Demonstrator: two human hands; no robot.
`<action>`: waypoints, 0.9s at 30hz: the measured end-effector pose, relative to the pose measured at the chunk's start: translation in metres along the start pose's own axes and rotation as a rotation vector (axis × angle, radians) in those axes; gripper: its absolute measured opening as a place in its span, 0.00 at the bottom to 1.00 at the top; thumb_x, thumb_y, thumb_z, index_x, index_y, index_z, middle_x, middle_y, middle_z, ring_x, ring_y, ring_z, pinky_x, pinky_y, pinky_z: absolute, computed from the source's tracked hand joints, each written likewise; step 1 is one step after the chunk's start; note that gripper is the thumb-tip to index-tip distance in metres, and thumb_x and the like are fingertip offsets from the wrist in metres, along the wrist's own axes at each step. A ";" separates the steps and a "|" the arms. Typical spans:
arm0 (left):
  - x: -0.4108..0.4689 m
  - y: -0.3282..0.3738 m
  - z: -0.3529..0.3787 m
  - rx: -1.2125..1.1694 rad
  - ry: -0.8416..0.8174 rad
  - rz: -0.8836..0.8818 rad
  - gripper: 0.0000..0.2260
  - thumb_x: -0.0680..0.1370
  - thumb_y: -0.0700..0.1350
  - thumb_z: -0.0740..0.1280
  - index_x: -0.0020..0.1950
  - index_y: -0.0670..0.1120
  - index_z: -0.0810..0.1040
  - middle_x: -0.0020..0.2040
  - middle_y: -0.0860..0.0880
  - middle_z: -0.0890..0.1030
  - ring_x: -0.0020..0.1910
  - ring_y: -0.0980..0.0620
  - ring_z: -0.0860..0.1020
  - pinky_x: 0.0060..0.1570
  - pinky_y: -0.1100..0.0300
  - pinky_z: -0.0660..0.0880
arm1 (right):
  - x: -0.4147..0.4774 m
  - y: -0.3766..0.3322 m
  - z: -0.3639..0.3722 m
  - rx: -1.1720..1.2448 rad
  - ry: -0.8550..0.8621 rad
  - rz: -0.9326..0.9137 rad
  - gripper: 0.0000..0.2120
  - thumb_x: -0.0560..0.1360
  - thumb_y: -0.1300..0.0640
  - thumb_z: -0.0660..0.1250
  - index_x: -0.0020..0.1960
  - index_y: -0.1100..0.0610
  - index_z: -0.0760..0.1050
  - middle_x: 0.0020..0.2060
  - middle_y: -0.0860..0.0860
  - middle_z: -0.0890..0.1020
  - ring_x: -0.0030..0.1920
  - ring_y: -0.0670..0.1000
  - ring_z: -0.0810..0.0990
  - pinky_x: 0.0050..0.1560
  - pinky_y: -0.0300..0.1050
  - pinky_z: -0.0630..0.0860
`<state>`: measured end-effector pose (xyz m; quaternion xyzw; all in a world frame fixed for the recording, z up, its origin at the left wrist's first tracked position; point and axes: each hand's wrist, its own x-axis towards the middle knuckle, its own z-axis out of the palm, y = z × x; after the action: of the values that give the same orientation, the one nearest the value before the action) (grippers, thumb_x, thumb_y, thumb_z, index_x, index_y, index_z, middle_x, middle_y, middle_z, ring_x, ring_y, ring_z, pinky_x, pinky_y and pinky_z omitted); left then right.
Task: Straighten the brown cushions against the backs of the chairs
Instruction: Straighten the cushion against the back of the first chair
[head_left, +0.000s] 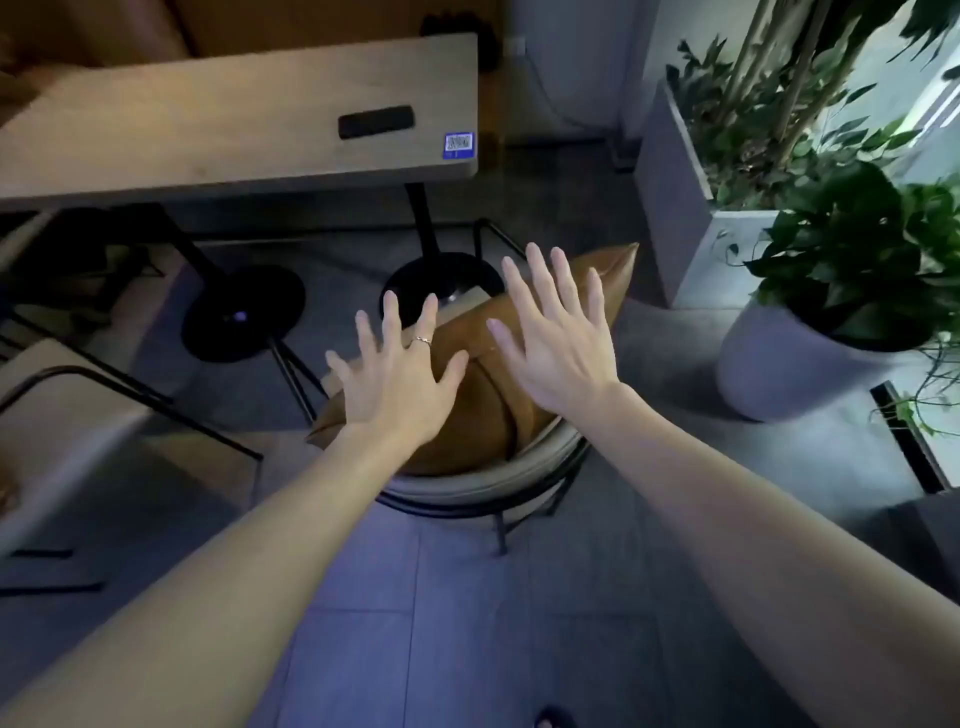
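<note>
Two bare forearms reach down over grey floor tiles (457, 597) toward a round-backed chair (483, 486), where a brown cushion (470, 410) leans against the curved backrest, one corner tipped up toward the planters. The left hand (397, 384), a ring on one finger, and the right hand (558, 343) are both spread flat with fingers splayed, gripping nothing; whether the palms touch the cushion or hover just above it cannot be told. The flat pose looks suited to patting the cushion square against the back rather than lifting it. Beyond the chair stands a wooden table (208, 135) on black pedestal bases, carrying a dark oblong object (376, 121) and a blue sticker (458, 145). Leafy potted plants (852, 249) line the right side of the dim room.
</note>
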<state>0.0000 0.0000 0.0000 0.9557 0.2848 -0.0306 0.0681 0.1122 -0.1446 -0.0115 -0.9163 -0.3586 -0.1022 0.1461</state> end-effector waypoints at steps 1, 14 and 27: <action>0.000 -0.002 0.007 0.013 -0.044 -0.031 0.33 0.81 0.70 0.47 0.83 0.61 0.44 0.85 0.47 0.44 0.82 0.37 0.46 0.73 0.26 0.50 | -0.002 0.000 0.008 -0.008 -0.038 0.001 0.32 0.85 0.38 0.47 0.84 0.53 0.59 0.84 0.57 0.60 0.84 0.62 0.54 0.79 0.69 0.50; -0.030 -0.030 0.036 -0.099 0.297 -0.036 0.25 0.83 0.63 0.53 0.75 0.53 0.74 0.72 0.48 0.77 0.70 0.42 0.73 0.68 0.43 0.62 | -0.024 -0.009 0.064 0.070 0.060 0.145 0.27 0.86 0.41 0.46 0.81 0.47 0.67 0.82 0.54 0.66 0.84 0.60 0.56 0.80 0.69 0.47; -0.073 -0.041 0.068 -1.594 0.140 -0.901 0.39 0.70 0.73 0.68 0.78 0.61 0.63 0.76 0.52 0.71 0.73 0.44 0.70 0.73 0.38 0.64 | -0.052 0.006 0.059 0.490 0.214 0.728 0.18 0.76 0.67 0.62 0.65 0.59 0.70 0.64 0.59 0.73 0.63 0.63 0.73 0.58 0.63 0.73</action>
<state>-0.0846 -0.0154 -0.0643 0.4242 0.5706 0.2090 0.6714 0.0841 -0.1612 -0.0828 -0.9053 -0.0094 -0.0506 0.4217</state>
